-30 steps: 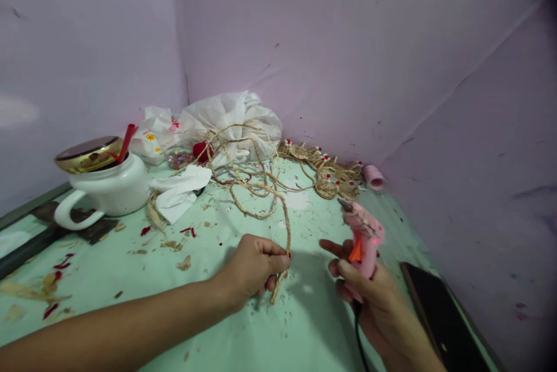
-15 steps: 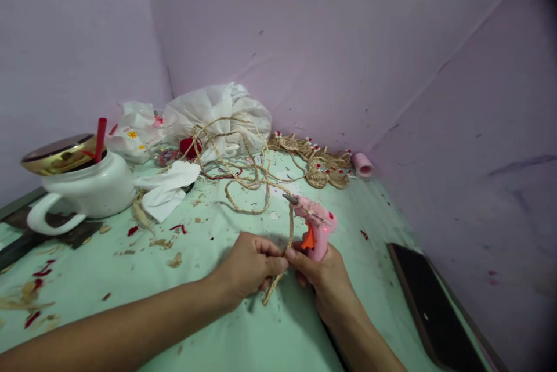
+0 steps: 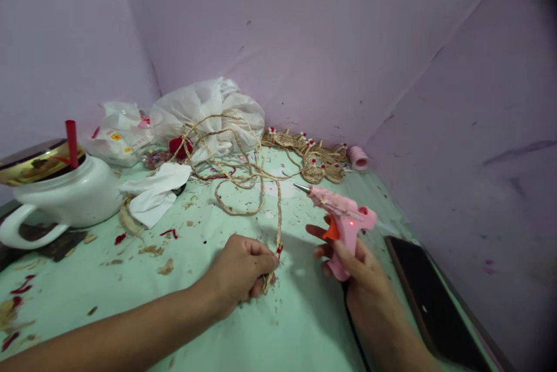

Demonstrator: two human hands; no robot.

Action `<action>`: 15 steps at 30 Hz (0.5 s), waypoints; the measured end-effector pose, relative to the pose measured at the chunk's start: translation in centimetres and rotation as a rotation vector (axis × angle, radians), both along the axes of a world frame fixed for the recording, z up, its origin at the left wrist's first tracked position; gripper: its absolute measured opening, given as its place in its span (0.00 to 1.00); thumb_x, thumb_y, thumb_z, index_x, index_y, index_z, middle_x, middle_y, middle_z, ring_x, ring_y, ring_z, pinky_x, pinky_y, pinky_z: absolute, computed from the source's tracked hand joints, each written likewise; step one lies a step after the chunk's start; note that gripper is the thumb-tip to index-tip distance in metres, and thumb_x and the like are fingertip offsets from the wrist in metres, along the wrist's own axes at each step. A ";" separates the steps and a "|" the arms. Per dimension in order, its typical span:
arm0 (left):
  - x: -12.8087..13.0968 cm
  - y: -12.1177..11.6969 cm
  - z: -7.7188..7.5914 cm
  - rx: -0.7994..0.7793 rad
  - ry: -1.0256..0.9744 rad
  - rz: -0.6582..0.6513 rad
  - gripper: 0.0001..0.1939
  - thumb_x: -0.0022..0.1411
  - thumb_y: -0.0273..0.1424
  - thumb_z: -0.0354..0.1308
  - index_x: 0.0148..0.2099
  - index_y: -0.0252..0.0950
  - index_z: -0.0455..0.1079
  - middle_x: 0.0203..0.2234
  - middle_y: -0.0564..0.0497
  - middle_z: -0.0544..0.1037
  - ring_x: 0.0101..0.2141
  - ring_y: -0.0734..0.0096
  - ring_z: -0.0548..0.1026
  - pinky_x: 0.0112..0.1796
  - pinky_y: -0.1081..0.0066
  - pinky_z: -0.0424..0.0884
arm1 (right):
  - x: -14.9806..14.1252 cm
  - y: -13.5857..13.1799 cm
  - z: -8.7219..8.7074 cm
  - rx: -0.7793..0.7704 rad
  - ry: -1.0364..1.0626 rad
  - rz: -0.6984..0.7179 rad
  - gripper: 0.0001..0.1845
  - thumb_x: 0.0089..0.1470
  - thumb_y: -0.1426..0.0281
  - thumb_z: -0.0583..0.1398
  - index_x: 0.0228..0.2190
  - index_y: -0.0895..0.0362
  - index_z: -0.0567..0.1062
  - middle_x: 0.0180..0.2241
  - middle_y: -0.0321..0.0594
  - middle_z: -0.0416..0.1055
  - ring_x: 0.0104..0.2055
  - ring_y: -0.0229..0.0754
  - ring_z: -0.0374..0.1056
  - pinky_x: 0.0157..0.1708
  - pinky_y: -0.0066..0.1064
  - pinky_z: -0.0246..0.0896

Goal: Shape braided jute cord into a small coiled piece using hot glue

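My left hand (image 3: 247,267) pinches the end of a braided straw-coloured cord (image 3: 279,209) just above the table. A bit of red shows on the cord right by the fingertips. From there the cord runs away from me into a loose tangle. My right hand (image 3: 359,279) is wrapped round the handle of a pink glue gun (image 3: 343,215), its fingers near the orange trigger. The nozzle points left, over the table and apart from the cord. A small red light glows on the gun's body.
A white mug-like pot (image 3: 82,198) with a gold lid and red straw stands left. Behind the cord lie a white plastic bag (image 3: 213,111), coiled braided pieces with pins (image 3: 322,163) and a pink spool (image 3: 358,158). A dark phone (image 3: 435,302) lies right. Scraps litter the table (image 3: 183,302).
My right hand has let go of the cord and moved right with the glue gun. My left hand still pinches the cord's end. The view has shifted slightly.
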State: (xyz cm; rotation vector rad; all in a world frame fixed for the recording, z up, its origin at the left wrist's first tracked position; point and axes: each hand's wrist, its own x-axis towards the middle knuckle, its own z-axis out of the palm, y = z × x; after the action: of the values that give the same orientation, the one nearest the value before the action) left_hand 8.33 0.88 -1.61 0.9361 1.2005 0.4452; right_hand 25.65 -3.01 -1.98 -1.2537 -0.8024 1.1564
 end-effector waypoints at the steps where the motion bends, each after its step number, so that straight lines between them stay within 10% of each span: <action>1: 0.0 0.1 -0.1 -0.003 0.005 -0.003 0.09 0.46 0.31 0.55 0.19 0.33 0.65 0.03 0.59 0.59 0.07 0.84 0.50 0.10 0.79 0.42 | 0.6 -0.5 -0.1 -0.004 0.012 0.019 0.20 0.46 0.58 0.62 0.40 0.55 0.73 0.38 0.43 0.73 0.28 0.38 0.65 0.22 0.26 0.56; 15: -0.2 0.3 -0.7 0.004 -0.044 -0.036 0.13 0.48 0.35 0.55 0.17 0.33 0.65 0.04 0.57 0.60 0.07 0.85 0.51 0.10 0.79 0.43 | 4.0 -5.6 -2.9 -0.056 -0.537 0.141 0.15 0.47 0.57 0.60 0.29 0.55 0.77 0.21 0.38 0.67 0.23 0.41 0.60 0.22 0.29 0.59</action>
State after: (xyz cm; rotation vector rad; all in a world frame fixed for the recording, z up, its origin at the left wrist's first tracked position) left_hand 8.09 1.21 -2.28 0.9447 1.1417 0.4374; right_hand 29.63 -8.63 -4.91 -1.6040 -1.2777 0.9631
